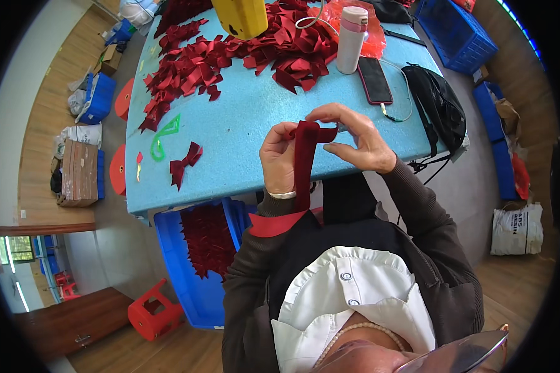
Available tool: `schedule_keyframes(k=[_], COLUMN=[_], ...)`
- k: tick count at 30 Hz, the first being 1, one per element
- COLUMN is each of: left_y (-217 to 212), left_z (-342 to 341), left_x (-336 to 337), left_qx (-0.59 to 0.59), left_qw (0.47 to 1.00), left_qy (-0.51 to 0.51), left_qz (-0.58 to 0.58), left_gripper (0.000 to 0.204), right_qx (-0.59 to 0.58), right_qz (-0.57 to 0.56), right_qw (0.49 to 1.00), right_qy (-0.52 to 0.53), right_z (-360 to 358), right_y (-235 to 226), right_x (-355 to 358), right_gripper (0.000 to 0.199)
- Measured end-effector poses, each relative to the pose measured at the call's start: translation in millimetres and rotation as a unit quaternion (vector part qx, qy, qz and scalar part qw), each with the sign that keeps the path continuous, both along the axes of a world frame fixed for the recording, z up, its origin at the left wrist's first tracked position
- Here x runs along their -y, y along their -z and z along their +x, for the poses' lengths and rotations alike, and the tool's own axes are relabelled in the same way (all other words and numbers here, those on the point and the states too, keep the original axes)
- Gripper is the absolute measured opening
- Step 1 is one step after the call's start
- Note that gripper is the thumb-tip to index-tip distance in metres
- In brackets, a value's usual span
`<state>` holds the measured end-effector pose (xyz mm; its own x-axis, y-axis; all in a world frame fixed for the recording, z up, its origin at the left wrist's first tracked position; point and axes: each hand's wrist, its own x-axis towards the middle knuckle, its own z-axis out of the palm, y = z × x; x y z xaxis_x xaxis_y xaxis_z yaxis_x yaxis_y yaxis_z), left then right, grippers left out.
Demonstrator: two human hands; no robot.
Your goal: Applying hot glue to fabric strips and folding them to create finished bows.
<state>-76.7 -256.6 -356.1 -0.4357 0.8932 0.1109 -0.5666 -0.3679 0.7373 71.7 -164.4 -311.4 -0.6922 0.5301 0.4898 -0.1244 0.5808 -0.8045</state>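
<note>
Far left of frame: wood floor, a cardboard box (79, 172) and a blue bin (98, 97) with white bags around them. Lower left: red plastic stool (154, 311) on the floor; beside it a blue crate (196, 292) under the table edge, loaded with dark red pieces.

Centre: light blue table (242, 130), its edges bent by the lens. Finished dark red bow (185, 163) lies at its left, a green outline shape (163, 138) just above that. Pile of red ribbon pieces (230, 56) spreads across the upper centre. Yellow object (241, 17) at the top edge, cut off, can't tell what it is.

Left hand (279, 160) and right hand (354, 138) meet over the table's near edge, centre of frame. Dark red ribbon strip (305, 155) is between them: left thumb and fingers pinch it at the upper fold, right thumb and forefinger pinch its right end, other right fingers curled loose. Strip hangs down toward the lap, lower end near a brighter red patch at the left cuff, can't tell what that patch is.

Right of centre: white bottle with pink cap (351, 38), upright; phone (374, 79) flat with a cable attached; black bag (440, 107) hanging over the table's right edge. Upper right: blue crates (455, 31). Far right: white sack (516, 229) on the floor. Right rim is dark, nothing readable there.
</note>
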Motion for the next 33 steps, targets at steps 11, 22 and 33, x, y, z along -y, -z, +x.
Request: schedule_keyframes(k=[11,22,33], left_y=[11,15,-3], left_z=[18,22,17], left_x=[-36,-70,-87], left_qx=[-0.022,-0.085,-0.153], left_qw=[0.999,0.996,0.985], left_qy=[0.031,0.010,-0.081], left_qz=[0.016,0.031,-0.016], left_gripper=[0.016,0.015,0.028], right_qx=[0.011,-0.058,-0.068], right_qz=[-0.015,0.000,0.084], right_qw=[1.000,0.996,0.982], right_qy=[0.019,0.062,0.152], right_z=[3,2,-6], right_y=[14,24,37], right_x=[-32,-58,-83], right_gripper=[0.025,0.022,0.024])
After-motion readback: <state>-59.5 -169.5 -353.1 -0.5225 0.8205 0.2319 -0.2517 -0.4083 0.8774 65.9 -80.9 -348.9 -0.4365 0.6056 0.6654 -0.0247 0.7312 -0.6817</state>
